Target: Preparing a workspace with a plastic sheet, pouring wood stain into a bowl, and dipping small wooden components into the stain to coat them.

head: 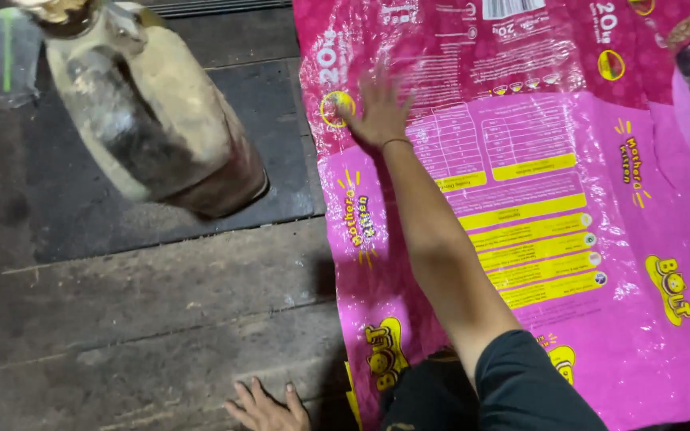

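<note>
My right hand (378, 108) lies flat, fingers spread, on the glossy, crinkled pink feed sack (569, 239) laid over rough wooden floorboards (145, 319). My left hand (269, 409) rests open on the planks, gripping nothing. A grimy plastic jug (149, 120) stands nearby.

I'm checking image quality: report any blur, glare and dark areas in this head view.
Head view: the right hand is motion-blurred on the pink bag, whose plastic shows white glare; the dirty jug is soft; the wooden floor is dim; the left hand is sharp.
</note>
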